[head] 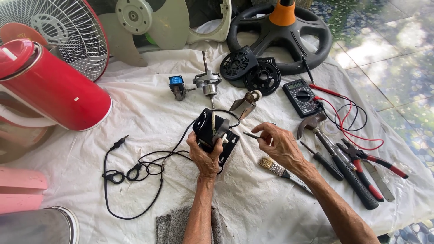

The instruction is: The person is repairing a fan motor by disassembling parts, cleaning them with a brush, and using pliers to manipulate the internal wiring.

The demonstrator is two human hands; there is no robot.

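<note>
1. My left hand (205, 156) wraps the black motor housing (216, 135), tilted up over the white cloth (149, 117) so its face shows
2. My right hand (279, 143) pinches a thin tool (251, 134), tip aimed at the housing

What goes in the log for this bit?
left hand: holds black fan part | right hand: pinches small tool | paintbrush: on cloth

Bright, soft daylight, dappled on the tiled floor (393, 49); sharp focus mid-frame, with wide-angle bending at the edges.
</note>
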